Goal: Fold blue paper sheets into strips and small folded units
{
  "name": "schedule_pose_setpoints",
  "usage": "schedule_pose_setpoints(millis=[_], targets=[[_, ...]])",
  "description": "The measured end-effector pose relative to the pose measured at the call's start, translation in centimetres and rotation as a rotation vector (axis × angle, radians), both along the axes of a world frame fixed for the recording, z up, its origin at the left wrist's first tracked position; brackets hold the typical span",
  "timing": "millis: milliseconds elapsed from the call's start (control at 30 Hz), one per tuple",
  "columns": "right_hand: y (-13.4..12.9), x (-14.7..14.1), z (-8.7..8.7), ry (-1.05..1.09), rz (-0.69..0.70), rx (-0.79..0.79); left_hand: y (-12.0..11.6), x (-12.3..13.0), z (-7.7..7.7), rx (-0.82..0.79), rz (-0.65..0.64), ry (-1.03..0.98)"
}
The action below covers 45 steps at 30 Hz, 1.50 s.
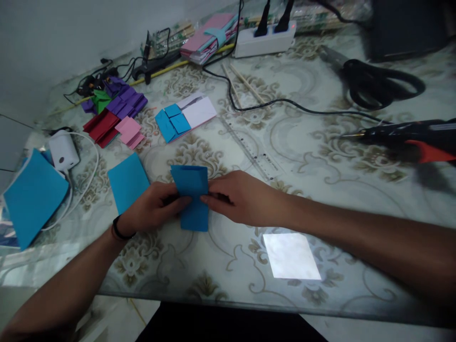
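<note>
In the head view, a folded sheet of blue paper (194,190) is held upright between both hands, just above the table. My left hand (155,204) pinches its left edge, thumb on the near face and fingers behind. From the other side my right hand (242,197) grips the right edge the same way; its fingertips are partly hidden by the paper. A flat blue sheet (128,180) lies behind my left hand. To the right of the held paper, a white square sheet (292,256) rests near the table's front edge.
Folded blue-and-white paper (195,116), red (101,128), pink (130,132) and purple (126,102) pieces lie beyond the hands. A clear ruler (249,149), scissors (377,83) and a black, pointed-tip tool (402,135) are rightward. A cable runs from the power strip (265,40). Blue sheets (35,199) lie left.
</note>
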State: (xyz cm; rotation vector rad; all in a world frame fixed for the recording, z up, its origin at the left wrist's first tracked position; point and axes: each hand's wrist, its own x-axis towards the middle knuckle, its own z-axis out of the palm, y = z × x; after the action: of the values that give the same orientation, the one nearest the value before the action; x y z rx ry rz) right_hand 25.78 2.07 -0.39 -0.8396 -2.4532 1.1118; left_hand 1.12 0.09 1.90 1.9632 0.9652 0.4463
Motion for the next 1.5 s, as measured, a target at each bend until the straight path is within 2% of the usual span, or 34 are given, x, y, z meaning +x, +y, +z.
schedule_pose_setpoints(millis=[1500], targets=[[-0.1, 0.0, 0.0, 0.007, -0.018, 0.026, -0.05, -0.26, -0.46, -0.079, 0.015, -0.02]])
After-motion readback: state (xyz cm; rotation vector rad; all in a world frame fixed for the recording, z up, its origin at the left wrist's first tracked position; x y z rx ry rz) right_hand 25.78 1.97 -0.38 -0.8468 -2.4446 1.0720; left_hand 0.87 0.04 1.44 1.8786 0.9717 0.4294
